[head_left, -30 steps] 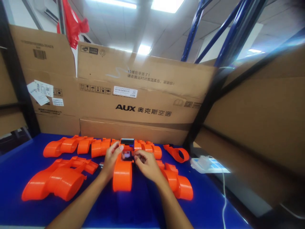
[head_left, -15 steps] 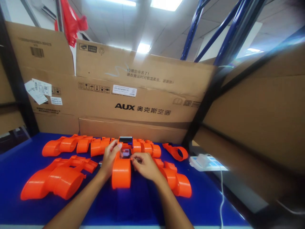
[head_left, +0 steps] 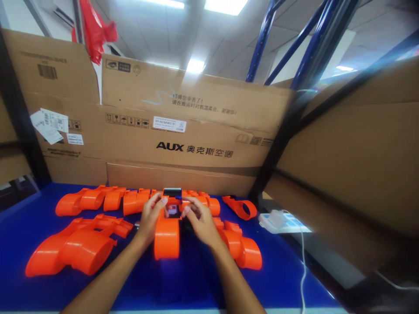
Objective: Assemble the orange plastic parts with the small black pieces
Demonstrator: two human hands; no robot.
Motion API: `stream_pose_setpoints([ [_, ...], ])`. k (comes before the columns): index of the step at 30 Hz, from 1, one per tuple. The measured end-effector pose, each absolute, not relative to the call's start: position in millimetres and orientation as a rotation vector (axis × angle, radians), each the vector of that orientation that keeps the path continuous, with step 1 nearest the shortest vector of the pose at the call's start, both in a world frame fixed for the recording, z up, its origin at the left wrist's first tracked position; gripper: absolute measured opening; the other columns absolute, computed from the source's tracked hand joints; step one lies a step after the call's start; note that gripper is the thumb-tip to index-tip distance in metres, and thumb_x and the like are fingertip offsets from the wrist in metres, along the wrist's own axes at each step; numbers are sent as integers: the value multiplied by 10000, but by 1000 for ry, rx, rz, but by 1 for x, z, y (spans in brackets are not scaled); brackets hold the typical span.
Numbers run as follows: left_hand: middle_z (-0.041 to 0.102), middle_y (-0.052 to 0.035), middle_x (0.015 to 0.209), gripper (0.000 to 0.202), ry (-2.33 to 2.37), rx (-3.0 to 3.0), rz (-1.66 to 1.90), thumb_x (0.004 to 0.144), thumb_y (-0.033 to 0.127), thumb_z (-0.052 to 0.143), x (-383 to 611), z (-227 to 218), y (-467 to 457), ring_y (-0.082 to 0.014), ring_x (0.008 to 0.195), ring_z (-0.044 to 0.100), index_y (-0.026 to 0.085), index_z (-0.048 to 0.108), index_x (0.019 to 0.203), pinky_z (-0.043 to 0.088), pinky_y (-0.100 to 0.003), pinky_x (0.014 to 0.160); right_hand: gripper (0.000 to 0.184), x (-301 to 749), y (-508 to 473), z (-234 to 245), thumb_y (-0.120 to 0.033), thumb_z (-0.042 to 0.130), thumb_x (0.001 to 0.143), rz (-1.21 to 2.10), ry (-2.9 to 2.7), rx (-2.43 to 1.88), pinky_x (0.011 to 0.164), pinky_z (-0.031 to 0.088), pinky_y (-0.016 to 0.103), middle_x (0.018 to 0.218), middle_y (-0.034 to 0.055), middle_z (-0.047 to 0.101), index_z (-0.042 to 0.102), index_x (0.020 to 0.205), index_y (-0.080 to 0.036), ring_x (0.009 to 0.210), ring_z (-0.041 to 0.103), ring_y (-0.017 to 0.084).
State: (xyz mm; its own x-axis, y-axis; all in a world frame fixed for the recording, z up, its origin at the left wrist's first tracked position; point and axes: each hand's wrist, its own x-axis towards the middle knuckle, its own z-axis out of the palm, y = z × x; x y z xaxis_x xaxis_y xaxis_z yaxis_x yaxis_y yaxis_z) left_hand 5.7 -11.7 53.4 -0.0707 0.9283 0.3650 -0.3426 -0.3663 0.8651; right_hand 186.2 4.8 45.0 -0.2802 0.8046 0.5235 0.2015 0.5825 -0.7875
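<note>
An orange plastic part (head_left: 166, 239) with a wide ring at its near end and a rectangular frame at its far end is between my hands. My left hand (head_left: 153, 216) is closed on the left side of the frame, thumb on top. At the frame's right edge, my right hand (head_left: 199, 220) has its thumb and bent fingers against the part. A dark strip-shaped piece with blue at its side (head_left: 173, 192) sits at the frame's far end. Through the frame's opening a small dark piece with a light screen-like patch (head_left: 173, 211) shows. The undersides of my fingers are hidden.
Similar orange parts lie in a row at the back (head_left: 134, 202), with more at the left (head_left: 87, 248) and right (head_left: 250, 253). A single one (head_left: 244, 209) lies at back right, near a white power strip (head_left: 283, 221) with a cable. Cardboard (head_left: 196, 131) stands behind the blue tabletop (head_left: 137, 292).
My right hand's fingers have moved up and forward along the frame's right edge, from near the ring toward the dark strip. My left hand and the part stay nearly still.
</note>
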Motion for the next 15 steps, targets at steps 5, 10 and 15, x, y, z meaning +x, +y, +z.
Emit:
stream_pose_setpoints([
  [5,634,9,608,358,725,1204,1579,784,486,710,14,48,-10,-119,461,539,173,638,942,405,-224,480,500,181,5,41,-388,638,894,645,-1715,-829,511,448,261,987,87,712,549,1355,-215,590,575,144],
  [10,594,38,542,389,747,1247,1545,788,489,720,19,43,-10,-130,431,551,172,638,997,396,-221,451,364,180,1,38,-352,642,883,279,-1679,-950,553,477,298,816,56,702,671,1217,-210,562,544,157],
  [15,593,34,524,381,807,1269,1497,816,532,685,20,42,-8,-117,378,529,168,644,921,353,-216,408,383,181,0,34,-311,625,877,51,-1731,-944,676,532,363,812,76,697,683,1244,-216,681,618,217],
])
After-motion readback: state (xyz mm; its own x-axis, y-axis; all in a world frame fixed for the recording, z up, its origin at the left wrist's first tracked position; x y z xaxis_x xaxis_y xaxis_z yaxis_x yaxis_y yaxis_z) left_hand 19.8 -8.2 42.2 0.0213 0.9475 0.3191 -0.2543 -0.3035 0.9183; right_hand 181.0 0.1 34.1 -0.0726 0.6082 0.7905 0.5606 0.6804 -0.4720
